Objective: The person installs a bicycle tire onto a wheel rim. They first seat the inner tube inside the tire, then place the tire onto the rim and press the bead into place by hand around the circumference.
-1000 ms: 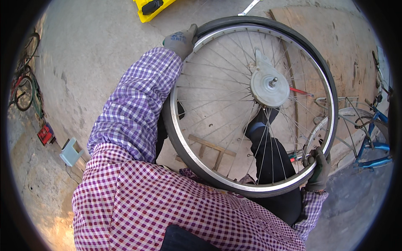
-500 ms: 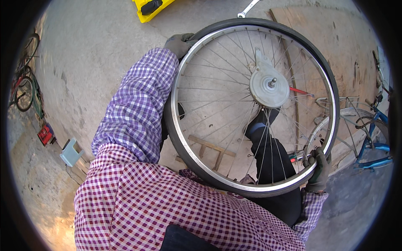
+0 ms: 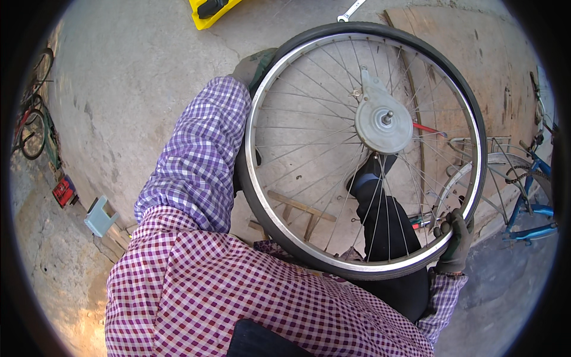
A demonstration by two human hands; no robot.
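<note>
A bicycle wheel with a silver rim (image 3: 392,263), black tyre (image 3: 357,28) and grey brake hub (image 3: 380,128) is held above my legs. My left hand (image 3: 253,68), in a grey-green glove, grips the tyre at the upper left, its fingers mostly hidden behind it. My gloved right hand (image 3: 453,241) is closed round the tyre and rim at the lower right, fingertips showing on the inner side. My dark-trousered leg (image 3: 386,220) shows through the spokes, along with a red-handled tool (image 3: 428,130) lying below the wheel.
A yellow case (image 3: 208,15) and a spanner (image 3: 351,11) lie beyond the wheel. A blue bicycle frame (image 3: 529,202) stands at the right, beside a wooden board (image 3: 488,65). Bicycles (image 3: 33,134), a red item (image 3: 65,190) and a pale blue plastic step stool (image 3: 101,217) are at the left.
My left hand has moved slightly down the tyre and turned, its thumb no longer on top, and the left sleeve has shifted rightward. The wheel has shifted slightly right.
</note>
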